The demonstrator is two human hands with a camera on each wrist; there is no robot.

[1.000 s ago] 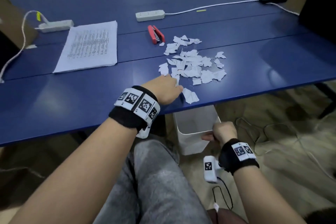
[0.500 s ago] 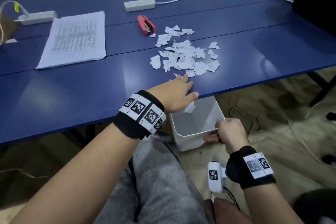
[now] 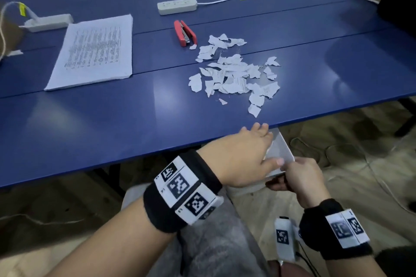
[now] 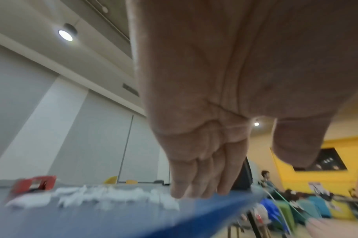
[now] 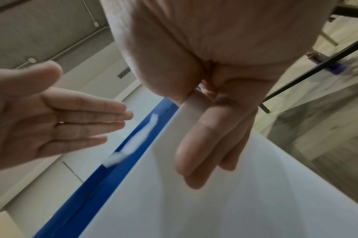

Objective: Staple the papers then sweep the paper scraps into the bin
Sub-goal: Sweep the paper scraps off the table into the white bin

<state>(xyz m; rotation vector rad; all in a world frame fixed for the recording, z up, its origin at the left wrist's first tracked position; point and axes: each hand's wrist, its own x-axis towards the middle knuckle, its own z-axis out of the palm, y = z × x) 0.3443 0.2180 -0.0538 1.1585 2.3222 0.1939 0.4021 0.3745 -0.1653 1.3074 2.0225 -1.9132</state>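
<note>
From the head camera, the left hand (image 3: 243,155) is flat with straight fingers at the near edge of the blue tabletop (image 3: 112,123), over the mouth of the white bin (image 3: 281,153), holding nothing. The right hand (image 3: 299,182) grips the bin's near rim just below that edge. The torn paper scraps (image 3: 234,74) lie in a loose pile toward the near edge, right of the middle, the nearest piece a little way in from the edge. A red stapler (image 3: 185,33) lies just behind the pile on its left side, and the stack of printed papers (image 3: 94,51) lies flat toward the left end; whether it is stapled cannot be told. Two white power strips (image 3: 177,6) sit farther back.

The right wrist camera shows what the head view hides: the thumb (image 5: 194,141) pressed inside the bin wall (image 5: 214,209) and the fingers behind it, pinching the rim, with the bin held right under the table edge (image 5: 105,177); a blurred white scrap (image 5: 133,145) shows at that edge. The left palm (image 5: 41,122) faces this camera, spread open.

The left wrist camera looks low across the tabletop (image 4: 92,222): fingertips (image 4: 180,191) held together at the edge, with blurred scraps (image 4: 92,196) and the stapler (image 4: 33,183) beyond.
</note>
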